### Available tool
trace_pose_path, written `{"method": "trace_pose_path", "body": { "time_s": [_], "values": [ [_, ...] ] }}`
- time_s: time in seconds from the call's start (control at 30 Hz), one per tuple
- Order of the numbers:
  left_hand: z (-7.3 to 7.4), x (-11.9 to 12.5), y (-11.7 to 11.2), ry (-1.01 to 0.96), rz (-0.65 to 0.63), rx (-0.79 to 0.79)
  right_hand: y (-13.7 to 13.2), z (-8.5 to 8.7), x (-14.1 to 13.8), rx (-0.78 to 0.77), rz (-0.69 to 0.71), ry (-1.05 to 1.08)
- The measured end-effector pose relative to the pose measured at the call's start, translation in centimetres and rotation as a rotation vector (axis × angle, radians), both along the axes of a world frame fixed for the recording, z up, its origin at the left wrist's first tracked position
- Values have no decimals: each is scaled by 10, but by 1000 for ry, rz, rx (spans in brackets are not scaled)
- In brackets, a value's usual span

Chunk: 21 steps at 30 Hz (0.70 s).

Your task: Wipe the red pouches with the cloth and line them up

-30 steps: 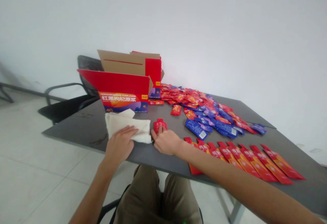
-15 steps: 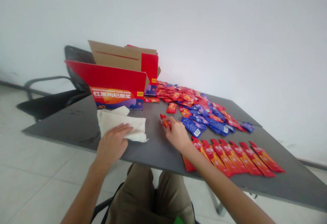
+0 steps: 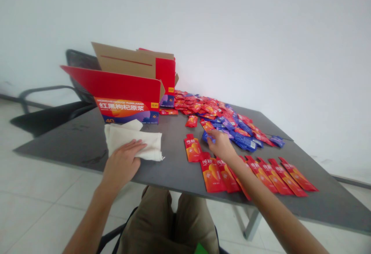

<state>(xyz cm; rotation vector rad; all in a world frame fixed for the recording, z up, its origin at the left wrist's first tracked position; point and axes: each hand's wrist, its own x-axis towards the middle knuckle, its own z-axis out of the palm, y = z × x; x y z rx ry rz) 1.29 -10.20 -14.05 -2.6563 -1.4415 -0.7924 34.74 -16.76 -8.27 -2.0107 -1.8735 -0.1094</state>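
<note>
My left hand [image 3: 123, 163] lies flat, fingers stretched out, on a folded cream cloth [image 3: 149, 142] at the left of the table. With closed fingers, my right hand [image 3: 222, 144] grips a blue sachet [image 3: 206, 136] at the near edge of a mixed pile; the hand hides much of it. Left of that hand a single red sachet [image 3: 193, 149] lies face up. Closer to the front edge, a row of overlapping red sachets [image 3: 213, 174] runs to the right, partly covered by my right forearm.
Two open red cartons [image 3: 127, 109] stand behind the cloth. The pile of red and blue sachets [image 3: 208, 107] stretches along the back of the grey table [image 3: 171, 173]. A black chair [image 3: 52, 115] is at the left, and a white wall rises behind.
My right hand has let go of a red sachet, now flat on the table left of the row, and has moved right to a blue sachet. My left hand stays on the cloth.
</note>
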Motion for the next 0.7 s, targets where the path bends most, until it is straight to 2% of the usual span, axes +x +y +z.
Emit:
{"method": "trace_pose_path", "body": {
  "time_s": [0.17,0.33,0.7],
  "values": [
    [0,0,0,-4,18,-6,1,-8,28,-146,221,-124],
    [-1,0,0,9,27,-7,12,-22,51,-148,279,-204],
    [1,0,-2,-12,45,-28,42,-32,96,-91,412,-276]
  ]
}}
